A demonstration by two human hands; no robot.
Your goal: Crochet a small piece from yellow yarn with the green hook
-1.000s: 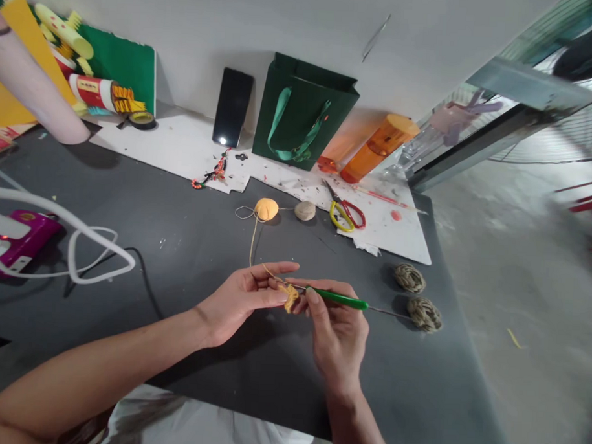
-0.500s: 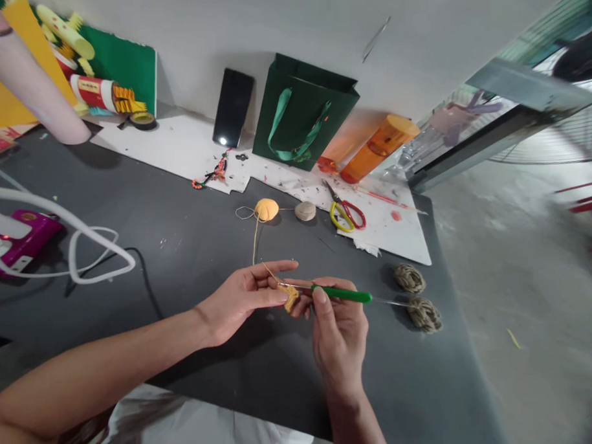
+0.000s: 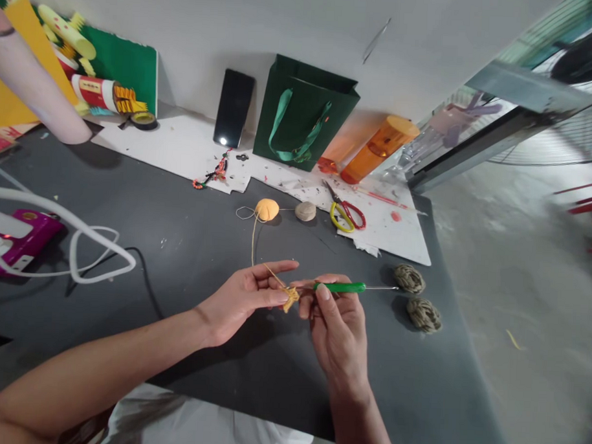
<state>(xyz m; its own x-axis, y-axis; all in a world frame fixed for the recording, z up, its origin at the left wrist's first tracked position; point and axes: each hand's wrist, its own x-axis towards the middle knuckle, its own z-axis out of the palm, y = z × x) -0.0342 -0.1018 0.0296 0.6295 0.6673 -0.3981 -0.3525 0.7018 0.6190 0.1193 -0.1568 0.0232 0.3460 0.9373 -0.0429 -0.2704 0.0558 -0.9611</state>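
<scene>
Between thumb and fingers, my left hand (image 3: pixel 239 301) pinches a small piece of yellow crochet (image 3: pixel 290 299), its index finger stretched out with yarn over it. That yarn runs up to a yellow ball (image 3: pixel 266 210) on the dark table. My right hand (image 3: pixel 338 333) grips the green handle of a crochet hook (image 3: pixel 342 287). The hook's left end meets the crochet piece, where its tip is too small to make out; the other metal end points right. A beige ball (image 3: pixel 305 211) lies beside the yellow one.
Scissors (image 3: pixel 345 214) lie on a white board (image 3: pixel 407 233) behind my hands. Two grey-brown yarn bundles (image 3: pixel 409 278) are at the right. A phone (image 3: pixel 233 108), green bag (image 3: pixel 304 112) and orange bottle (image 3: pixel 379 149) stand at the back. White cable (image 3: pixel 101 241) loops at the left.
The hook's handle has shifted slightly and its right end has swung up, from the lower yarn bundle towards the upper one. The crochet piece has turned a little in my left fingers.
</scene>
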